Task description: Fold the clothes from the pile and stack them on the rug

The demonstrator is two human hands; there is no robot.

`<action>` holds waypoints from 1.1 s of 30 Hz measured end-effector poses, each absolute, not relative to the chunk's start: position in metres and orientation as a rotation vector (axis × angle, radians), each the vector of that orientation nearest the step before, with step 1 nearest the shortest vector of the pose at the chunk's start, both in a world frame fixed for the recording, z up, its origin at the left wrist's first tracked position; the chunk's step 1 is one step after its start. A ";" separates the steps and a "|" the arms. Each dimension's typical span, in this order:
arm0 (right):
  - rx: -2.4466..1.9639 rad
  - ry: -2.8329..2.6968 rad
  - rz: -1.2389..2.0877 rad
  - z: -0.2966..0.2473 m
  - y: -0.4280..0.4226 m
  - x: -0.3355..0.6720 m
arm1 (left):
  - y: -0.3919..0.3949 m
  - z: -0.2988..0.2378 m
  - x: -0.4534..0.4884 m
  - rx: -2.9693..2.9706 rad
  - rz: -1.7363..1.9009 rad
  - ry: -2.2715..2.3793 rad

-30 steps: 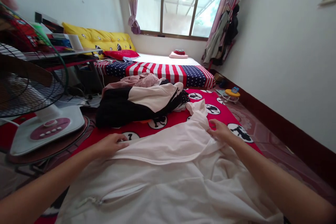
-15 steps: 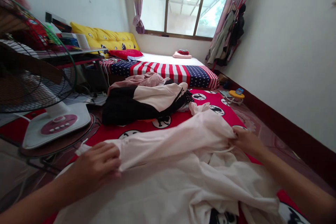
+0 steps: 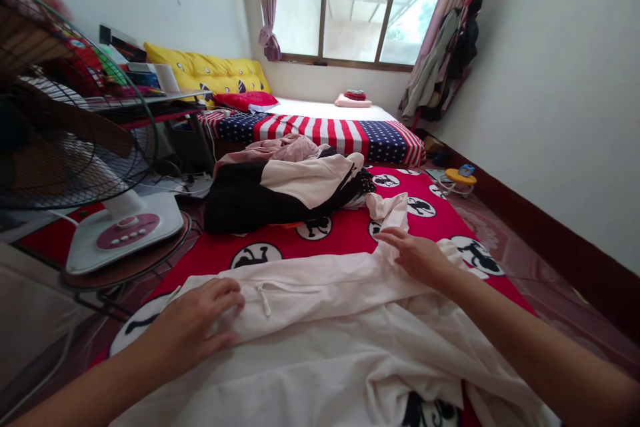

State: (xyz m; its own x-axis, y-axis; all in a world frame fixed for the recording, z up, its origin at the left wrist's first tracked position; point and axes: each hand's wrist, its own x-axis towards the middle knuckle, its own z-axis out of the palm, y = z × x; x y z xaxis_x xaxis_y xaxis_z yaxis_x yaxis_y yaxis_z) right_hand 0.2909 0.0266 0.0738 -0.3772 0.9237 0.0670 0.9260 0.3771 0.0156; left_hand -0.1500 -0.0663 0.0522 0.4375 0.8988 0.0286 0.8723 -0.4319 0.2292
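A white garment (image 3: 310, 340) with a short white zipper pull or cord (image 3: 265, 300) lies spread on a red cloth (image 3: 197, 253) patterned with black cats in white circles. My left hand (image 3: 207, 317) rests on its left part, thumb and fingers apart. Farther right, my right hand (image 3: 417, 257) reaches over the garment's upper edge with fingers stretched out, touching a crumpled sleeve-like part (image 3: 393, 210). Beyond the hands sits a heap of clothes, with a black and cream garment (image 3: 240, 200) in front and a pink one (image 3: 280, 149) behind.
At left, an electric fan (image 3: 125, 227) stands on a round stool (image 3: 187, 230), near a cluttered desk (image 3: 170, 97). A bed (image 3: 320, 137) with a stars-and-stripes cover lies under the window. Clothes (image 3: 435, 67) hang at right, above a small yellow stool (image 3: 460, 177).
The garment's raised upper edge has come down flat onto the cloth. My right hand has let go and moved left and forward; my left hand has loosened and shifted slightly right.
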 end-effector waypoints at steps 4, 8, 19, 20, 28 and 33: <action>-1.736 -2.716 0.152 0.059 0.032 0.295 | -0.082 0.043 -0.158 2.450 0.200 1.642; -1.862 -2.585 0.300 0.081 0.034 0.311 | -0.083 0.045 -0.167 2.346 0.063 1.650; -1.901 -1.930 0.094 0.158 0.092 0.303 | 0.027 0.152 -0.174 2.482 0.684 2.034; -1.816 -1.913 -0.005 0.150 0.090 0.295 | 0.029 0.149 -0.166 2.553 0.749 2.086; -1.606 -2.290 0.474 0.079 -0.040 0.297 | -0.073 0.029 -0.150 2.502 0.485 1.468; -1.724 -2.280 0.768 0.052 -0.089 0.303 | -0.123 -0.004 -0.141 2.485 0.461 1.425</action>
State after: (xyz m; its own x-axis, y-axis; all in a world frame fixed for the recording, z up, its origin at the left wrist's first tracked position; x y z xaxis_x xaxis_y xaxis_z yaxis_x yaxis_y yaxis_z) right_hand 0.3026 -0.0889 0.0524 -0.3106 0.9369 -0.1602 0.8430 0.1937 -0.5018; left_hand -0.1413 -0.1227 -0.0039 0.4749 0.8669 0.1515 0.7912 -0.4960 0.3579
